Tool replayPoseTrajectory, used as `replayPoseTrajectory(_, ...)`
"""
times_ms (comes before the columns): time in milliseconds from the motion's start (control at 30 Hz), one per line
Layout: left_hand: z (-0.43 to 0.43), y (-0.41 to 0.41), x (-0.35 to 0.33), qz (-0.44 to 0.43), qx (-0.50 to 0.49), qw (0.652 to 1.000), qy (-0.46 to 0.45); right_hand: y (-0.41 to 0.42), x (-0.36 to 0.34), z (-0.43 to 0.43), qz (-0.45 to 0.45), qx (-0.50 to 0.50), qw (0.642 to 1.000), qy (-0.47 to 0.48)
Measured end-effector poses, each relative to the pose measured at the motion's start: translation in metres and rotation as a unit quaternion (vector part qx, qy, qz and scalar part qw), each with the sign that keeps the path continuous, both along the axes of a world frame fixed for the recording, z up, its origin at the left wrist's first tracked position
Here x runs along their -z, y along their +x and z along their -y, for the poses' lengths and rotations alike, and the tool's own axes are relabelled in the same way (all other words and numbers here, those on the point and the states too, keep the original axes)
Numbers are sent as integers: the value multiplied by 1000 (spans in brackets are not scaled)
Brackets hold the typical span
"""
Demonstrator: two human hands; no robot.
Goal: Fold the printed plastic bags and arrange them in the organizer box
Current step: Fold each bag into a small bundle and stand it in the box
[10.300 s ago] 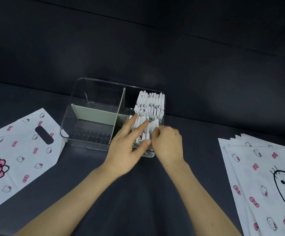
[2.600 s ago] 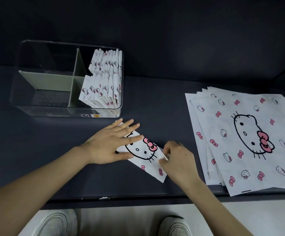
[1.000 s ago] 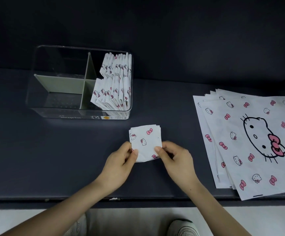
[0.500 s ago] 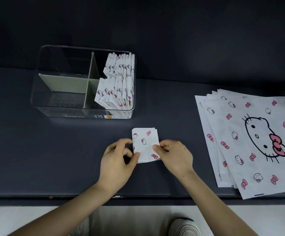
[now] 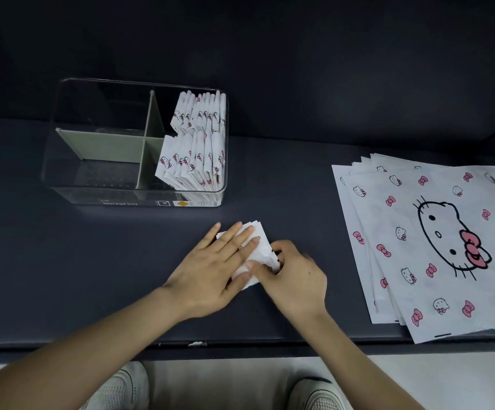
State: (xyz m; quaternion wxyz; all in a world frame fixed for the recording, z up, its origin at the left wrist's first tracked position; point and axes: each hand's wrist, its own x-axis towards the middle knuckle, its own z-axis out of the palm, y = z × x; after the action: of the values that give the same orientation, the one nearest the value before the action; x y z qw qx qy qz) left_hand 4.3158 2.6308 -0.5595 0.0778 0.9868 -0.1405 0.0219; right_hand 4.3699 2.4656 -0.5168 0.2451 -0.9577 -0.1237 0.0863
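Springback looks the likeliest trouble: the folded bag (image 5: 262,247) lies on the desk (image 5: 92,261) in front of the organizer box (image 5: 133,196), pressed flat by the spread left grip (image 5: 210,267) while the right grip (image 5: 293,276) pinches its edge, and slick plastic could unfold once pressure lifts.

Table (image 5: 92,261): dark slate-blue. Organizer box (image 5: 107,197): clear, with sage-grey dividers (image 5: 104,146). Flat bags (image 5: 435,232): white, pink bows, black-outlined cat faces. Folded bags (image 5: 193,161) in the box: same print. My shoes (image 5: 121,389): white.

One box (image 5: 92,196) (perhaps fifteen folded bags (image 5: 190,164))
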Motion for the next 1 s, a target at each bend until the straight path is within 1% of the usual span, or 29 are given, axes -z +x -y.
replayPoseTrajectory(67, 9, 0, 0, 6, -26, 1000, -2, -10, 14, 2, 123, 9, 992, 17)
replayPoseTrajectory(133, 16, -1, 1, 7, -49, 999, -8, -13, 23, 4, 194, 16, 981, 16)
replayPoseTrajectory(200, 19, -2, 2, 7, -62, 998, -8, -11, 28, 8, 223, 23, 974, 15)
replayPoseTrajectory(367, 24, -2, 4, -3, -79, 997, 6, -10, 29, 11, 219, 62, 973, 37)
replayPoseTrajectory(433, 27, -3, 5, 1, -87, 996, 1, -3, 25, 14, 190, 101, 976, 36)
replayPoseTrajectory(500, 29, -3, 5, 4, -97, 995, -3, 10, 20, 22, 121, 149, 981, 18)
replayPoseTrajectory(533, 30, -3, 5, 5, -104, 995, -6, 15, 19, 25, 89, 155, 984, 7)
replayPoseTrajectory(667, 38, -6, 5, 4, -134, 991, -18, 14, 11, 24, 52, 133, 990, 1)
replayPoseTrajectory(800, 44, -7, 9, 8, -158, 987, -32, 5, 1, 8, -36, 71, 996, -45)
replayPoseTrajectory(933, 44, -6, 9, -8, -169, 985, -34, 21, -11, 3, -137, 62, 988, -42)
replayPoseTrajectory(1000, 43, -7, 9, -11, -170, 985, -35, 25, -16, -1, -153, 51, 985, -56)
